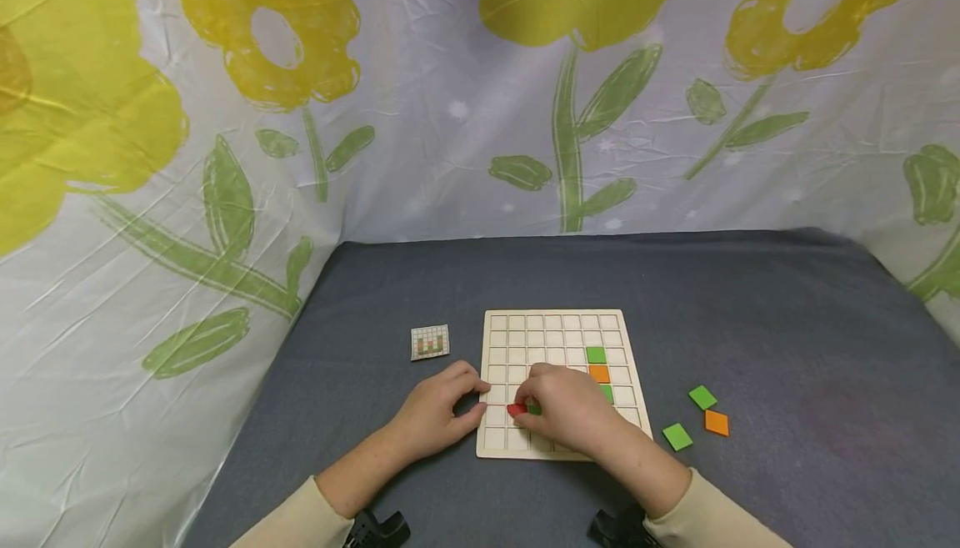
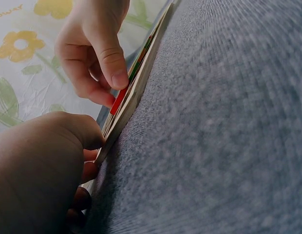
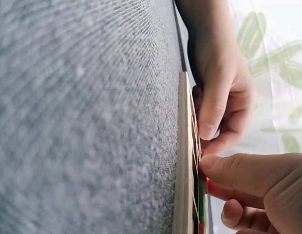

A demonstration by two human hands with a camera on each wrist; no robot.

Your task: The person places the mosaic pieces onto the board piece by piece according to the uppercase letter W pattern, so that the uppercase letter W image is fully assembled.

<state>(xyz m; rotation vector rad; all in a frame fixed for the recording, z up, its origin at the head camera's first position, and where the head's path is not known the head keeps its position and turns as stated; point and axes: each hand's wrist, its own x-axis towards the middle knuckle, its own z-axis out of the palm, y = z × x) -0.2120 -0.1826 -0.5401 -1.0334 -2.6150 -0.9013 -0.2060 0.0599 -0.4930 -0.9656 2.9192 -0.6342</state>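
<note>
A pale wooden grid board (image 1: 517,323) lies flat on the dark cloth. My right hand (image 1: 566,402) reaches over it and pinches a red tile (image 1: 515,409) between thumb and fingers, low over the left part of the grid. Beside that tile a green tile (image 1: 534,409) peeks out from under the hand. My left hand (image 1: 435,413) rests its thumb and index fingertips at the board's left edge. In the left wrist view the red tile (image 2: 119,100) tilts close over the board. Farther right on the grid sit a green tile (image 1: 596,354) and an orange tile (image 1: 599,374).
A small printed pattern card (image 1: 430,343) lies left of the board. To the right, loose on the cloth, are a green tile (image 1: 702,397), an orange tile (image 1: 716,423) and another green tile (image 1: 677,437). Behind the table hangs a flower-print curtain (image 1: 427,98).
</note>
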